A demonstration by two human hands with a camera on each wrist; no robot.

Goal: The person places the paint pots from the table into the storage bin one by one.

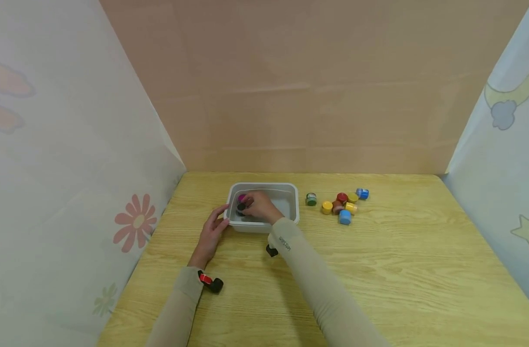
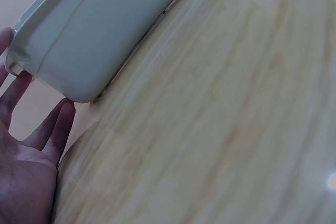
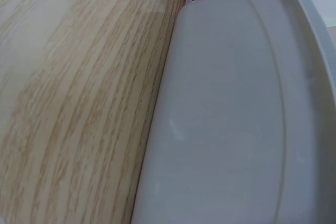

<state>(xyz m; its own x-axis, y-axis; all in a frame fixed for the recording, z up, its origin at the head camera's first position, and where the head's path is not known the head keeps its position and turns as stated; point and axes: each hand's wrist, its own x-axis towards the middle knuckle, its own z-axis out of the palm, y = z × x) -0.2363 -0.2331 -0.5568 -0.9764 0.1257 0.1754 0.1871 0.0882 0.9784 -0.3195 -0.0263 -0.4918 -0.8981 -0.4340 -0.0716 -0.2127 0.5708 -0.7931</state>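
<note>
A light grey plastic tub (image 1: 264, 227) sits on the table toward the back. My right hand (image 1: 260, 205) reaches down into its left part and pinches a small paint jar with a black lid (image 1: 241, 206). Beside that jar, a purple-lidded jar (image 1: 241, 198) shows in the tub, partly covered by my fingers. My left hand (image 1: 210, 236) is at the tub's left end, its fairly straight fingers touching the rim and the end wall. In the left wrist view, the fingertips (image 2: 67, 109) rest against the tub's lower corner. The right wrist view shows mostly the tub's outer wall (image 3: 226, 108).
Right of the tub stands a green paint jar (image 1: 311, 199). Farther right is a loose cluster of several jars, among them a yellow one (image 1: 327, 207), a red one (image 1: 342, 197), a light blue one (image 1: 345, 217) and a tipped blue one (image 1: 362, 193). Papered walls border the wooden table (image 1: 399, 270).
</note>
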